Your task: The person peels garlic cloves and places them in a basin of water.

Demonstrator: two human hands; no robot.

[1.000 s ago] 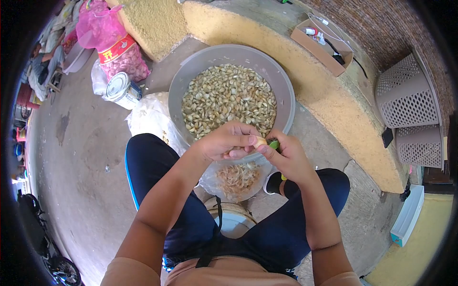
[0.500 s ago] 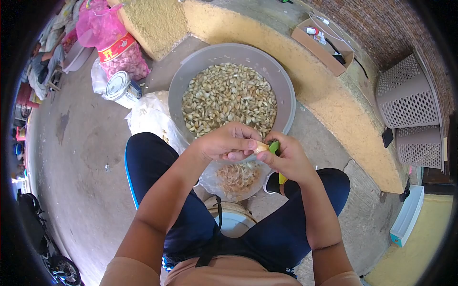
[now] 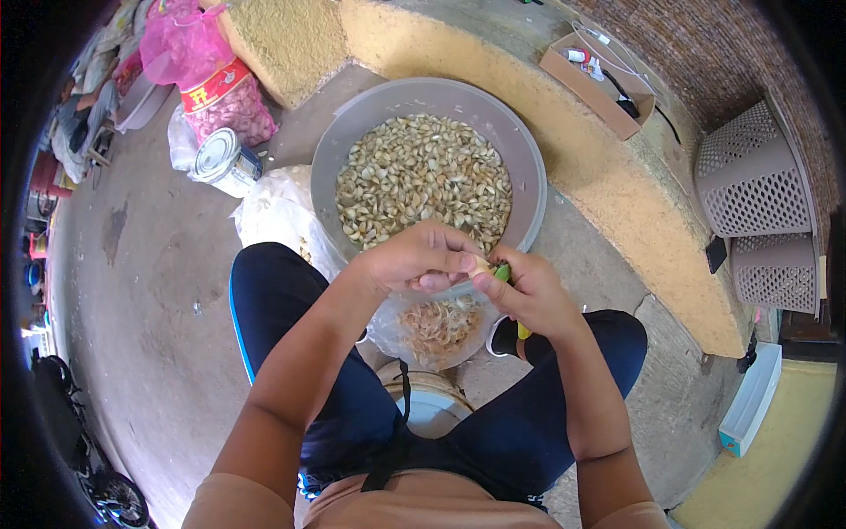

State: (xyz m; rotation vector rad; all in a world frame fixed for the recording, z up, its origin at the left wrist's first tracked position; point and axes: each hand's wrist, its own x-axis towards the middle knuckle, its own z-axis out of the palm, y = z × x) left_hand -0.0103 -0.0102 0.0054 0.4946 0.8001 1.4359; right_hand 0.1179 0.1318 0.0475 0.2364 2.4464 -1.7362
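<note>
My left hand [image 3: 425,257] pinches a pale garlic clove [image 3: 478,266] between thumb and fingertips, close to the front rim of a large grey tub. In my right hand [image 3: 527,294] is a small knife [image 3: 503,272] with a green and yellow handle; its blade is mostly hidden, and the right thumb presses against the clove. Many garlic cloves [image 3: 423,181] fill the bottom of the tub [image 3: 520,141]. Below my hands, a clear plastic bag [image 3: 385,328] holds a heap of papery garlic skins [image 3: 441,331].
A white plastic bag [image 3: 278,212] leans beside the tub, near a paint can [image 3: 226,163] and a pink mesh sack [image 3: 233,115]. A yellow ledge [image 3: 617,185] curves behind, carrying a cardboard box [image 3: 590,93]. Grey perforated crates [image 3: 753,181] stand at right.
Both hands stay in nearly the same place. The clove and the knife have turned slightly between my fingers, and less of the clove shows.
</note>
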